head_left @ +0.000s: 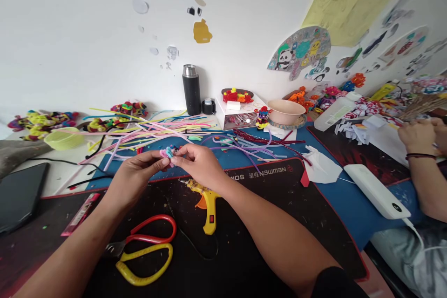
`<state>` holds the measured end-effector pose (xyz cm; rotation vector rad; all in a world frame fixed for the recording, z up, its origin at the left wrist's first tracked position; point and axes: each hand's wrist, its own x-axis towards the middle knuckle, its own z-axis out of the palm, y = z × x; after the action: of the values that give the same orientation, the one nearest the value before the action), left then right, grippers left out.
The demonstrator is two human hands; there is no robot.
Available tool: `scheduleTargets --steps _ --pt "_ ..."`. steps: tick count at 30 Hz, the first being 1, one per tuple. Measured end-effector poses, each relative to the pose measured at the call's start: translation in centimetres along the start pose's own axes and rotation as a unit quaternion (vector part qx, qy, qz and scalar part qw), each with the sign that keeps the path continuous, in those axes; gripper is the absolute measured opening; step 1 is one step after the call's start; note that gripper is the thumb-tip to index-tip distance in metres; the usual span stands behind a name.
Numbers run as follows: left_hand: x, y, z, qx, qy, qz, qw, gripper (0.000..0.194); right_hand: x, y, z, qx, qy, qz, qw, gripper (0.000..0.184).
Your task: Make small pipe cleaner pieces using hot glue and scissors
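Observation:
Between my left hand [138,172] and my right hand [199,163] is a small pink and blue fuzzy pipe-cleaner piece [169,152], pinched by the fingertips of both. Fingers cover part of it, so its full shape is hidden. Just below my right wrist lies a yellow glue gun [208,205] with an orange trigger, on the black desk mat [265,242]. Scissors [146,247] with one red and one yellow handle rest under my left forearm, which hides part of the blades. Behind my hands, loose pipe cleaners [153,128] in pink, yellow, white and purple are spread.
A black thermos [192,91] stands by the wall beside a white box [226,121] and a beige bowl [286,111]. At left are a dark tablet [23,195] and a pink packet [81,214]. A white power strip [377,191] lies right, near another person's hands [419,137].

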<state>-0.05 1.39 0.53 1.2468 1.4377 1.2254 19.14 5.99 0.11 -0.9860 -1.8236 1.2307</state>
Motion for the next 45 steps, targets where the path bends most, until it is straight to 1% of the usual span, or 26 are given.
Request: scheduleTargets --steps 6,11,16,19,24,28,32,36,40,43,45 --pt "0.2 -0.7 -0.3 -0.035 -0.014 -0.007 0.999 0.034 0.1 0.7 0.2 0.004 -0.008 -0.020 1.000 0.018" --pt "0.1 -0.4 -0.2 -0.084 -0.017 -0.027 0.996 0.028 0.0 0.8 0.4 0.014 -0.002 -0.010 1.000 0.021" --pt "0.2 0.1 -0.1 -0.155 0.000 -0.052 0.986 0.036 0.1 0.5 0.3 0.048 0.000 -0.021 0.999 0.024" --pt "0.3 0.2 -0.2 -0.185 0.011 -0.070 0.980 0.041 0.1 0.3 0.1 0.065 0.014 -0.011 0.998 0.028" --pt "0.4 0.0 -0.5 -0.187 -0.014 -0.080 0.979 0.039 0.0 0.0 0.0 0.073 0.014 0.014 0.997 0.035" --pt "0.2 0.4 -0.4 -0.191 -0.026 -0.089 0.977 0.037 -0.2 -0.3 -0.1 0.080 0.015 0.026 0.996 0.037" --pt "-0.2 1.0 0.2 -0.211 -0.040 -0.123 0.969 0.038 -0.4 -0.7 -0.2 0.104 -0.014 0.031 0.994 0.038" --pt "-0.4 1.1 0.5 -0.210 -0.078 -0.147 0.964 0.040 -0.5 -1.0 -0.4 0.177 -0.074 0.038 0.981 0.040" --pt "-0.6 1.1 0.5 -0.213 -0.112 -0.151 0.959 0.037 -0.4 -0.7 -0.4 0.270 -0.123 0.063 0.953 0.040" --pt "-0.6 1.0 0.4 -0.211 -0.127 -0.152 0.957 0.036 -0.2 -0.5 -0.2 0.321 -0.126 0.097 0.934 0.040" --pt "-0.6 0.7 0.4 -0.211 -0.129 -0.157 0.956 0.036 -0.2 -0.5 -0.1 0.335 -0.116 0.108 0.929 0.040"
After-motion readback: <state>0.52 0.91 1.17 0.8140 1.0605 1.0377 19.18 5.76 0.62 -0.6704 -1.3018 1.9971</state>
